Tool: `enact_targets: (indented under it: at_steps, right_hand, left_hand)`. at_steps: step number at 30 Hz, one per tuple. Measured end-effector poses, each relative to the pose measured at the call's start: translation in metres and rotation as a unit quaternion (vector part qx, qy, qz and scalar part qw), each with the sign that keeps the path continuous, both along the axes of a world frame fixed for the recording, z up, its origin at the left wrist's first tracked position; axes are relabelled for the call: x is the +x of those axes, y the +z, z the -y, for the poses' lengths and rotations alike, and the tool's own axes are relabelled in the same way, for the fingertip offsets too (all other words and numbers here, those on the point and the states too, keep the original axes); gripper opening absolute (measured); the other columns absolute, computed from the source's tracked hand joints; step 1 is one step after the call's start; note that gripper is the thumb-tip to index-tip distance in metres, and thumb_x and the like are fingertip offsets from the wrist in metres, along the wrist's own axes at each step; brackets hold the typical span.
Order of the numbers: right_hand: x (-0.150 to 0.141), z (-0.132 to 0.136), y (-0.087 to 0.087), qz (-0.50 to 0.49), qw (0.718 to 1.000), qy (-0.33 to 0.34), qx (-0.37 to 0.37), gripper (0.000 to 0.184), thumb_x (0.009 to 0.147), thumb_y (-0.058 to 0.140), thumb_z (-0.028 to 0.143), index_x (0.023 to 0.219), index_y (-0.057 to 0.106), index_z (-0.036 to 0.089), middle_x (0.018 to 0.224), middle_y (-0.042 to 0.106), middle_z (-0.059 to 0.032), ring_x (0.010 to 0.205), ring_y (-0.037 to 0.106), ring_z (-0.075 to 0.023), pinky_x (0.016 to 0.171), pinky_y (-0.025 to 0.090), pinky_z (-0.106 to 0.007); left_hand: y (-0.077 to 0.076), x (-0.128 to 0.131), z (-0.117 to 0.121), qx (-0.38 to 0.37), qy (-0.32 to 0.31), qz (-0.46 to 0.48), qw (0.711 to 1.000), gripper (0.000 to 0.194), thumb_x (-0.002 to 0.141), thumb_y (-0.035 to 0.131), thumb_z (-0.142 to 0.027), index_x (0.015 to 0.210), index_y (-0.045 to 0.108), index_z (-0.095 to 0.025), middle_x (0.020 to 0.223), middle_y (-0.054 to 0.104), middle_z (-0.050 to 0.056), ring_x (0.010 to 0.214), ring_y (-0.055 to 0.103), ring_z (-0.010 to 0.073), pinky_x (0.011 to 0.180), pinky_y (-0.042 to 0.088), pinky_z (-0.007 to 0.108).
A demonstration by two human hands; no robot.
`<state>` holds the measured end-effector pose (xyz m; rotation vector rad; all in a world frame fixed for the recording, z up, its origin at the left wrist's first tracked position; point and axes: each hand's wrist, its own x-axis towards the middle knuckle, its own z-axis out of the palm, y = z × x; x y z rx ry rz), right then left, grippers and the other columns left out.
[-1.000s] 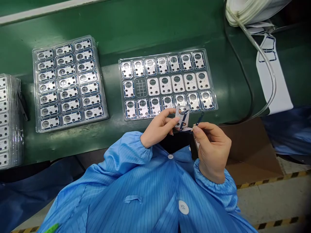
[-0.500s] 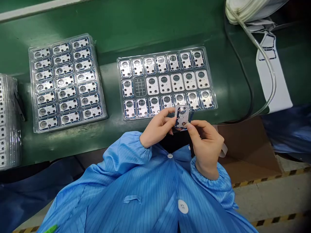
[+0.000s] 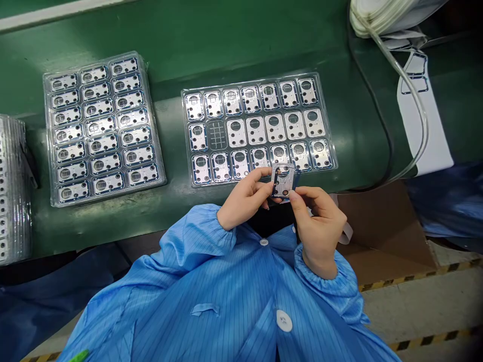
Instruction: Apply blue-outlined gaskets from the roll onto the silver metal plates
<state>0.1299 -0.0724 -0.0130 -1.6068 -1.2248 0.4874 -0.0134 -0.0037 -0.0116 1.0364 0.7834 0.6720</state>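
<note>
Head view: one thin metal plate, blue-edged, held just off the near edge of the green bench, beside the front corner of a plastic tray. Left hand and right hand: fingers pinching opposite sides. Plate judged light, stiff yet fragile, slippery; best held by edges.

From here, the small plate looks like bright metal with a dark blue edge, and matching plates sit in a glossy clear plastic tray on the far side. Beneath it lies a smooth, faintly shiny green bench mat. On the near side, the blue striped cloth coat looks matt, as does the brown cardboard to the right.
</note>
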Motion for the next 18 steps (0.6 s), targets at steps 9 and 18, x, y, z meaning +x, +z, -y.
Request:
enact_targets:
  at_steps: [9, 18]
  right_hand:
    - [0.0000, 0.0000, 0.0002, 0.011, 1.000, 0.000, 0.000, 0.008, 0.088, 0.068, 0.028, 0.087, 0.070, 0.020, 0.080, 0.067, -0.0013, 0.071, 0.060, -0.0138, 0.065, 0.049, -0.028]
    - [-0.0018, 0.0003, 0.0022, 0.080, 0.996, 0.000, 0.025, 0.006, 0.088, 0.067, 0.025, 0.087, 0.069, 0.020, 0.078, 0.067, -0.0016, 0.066, 0.059, -0.0129, 0.061, 0.048, -0.028]
  left_hand:
    - [-0.0003, 0.0001, 0.0001, -0.004, 0.001, 0.001, 1.000, 0.035, 0.094, 0.056, -0.030, 0.125, 0.050, -0.015, 0.086, 0.069, 0.005, 0.074, 0.069, 0.0139, 0.056, 0.049, 0.020]
    - [0.0017, 0.0002, 0.0001, -0.005, 0.005, -0.003, 1.000, 0.033, 0.094, 0.055, -0.028, 0.124, 0.051, -0.014, 0.084, 0.068, 0.005, 0.071, 0.066, 0.0124, 0.057, 0.050, 0.020]
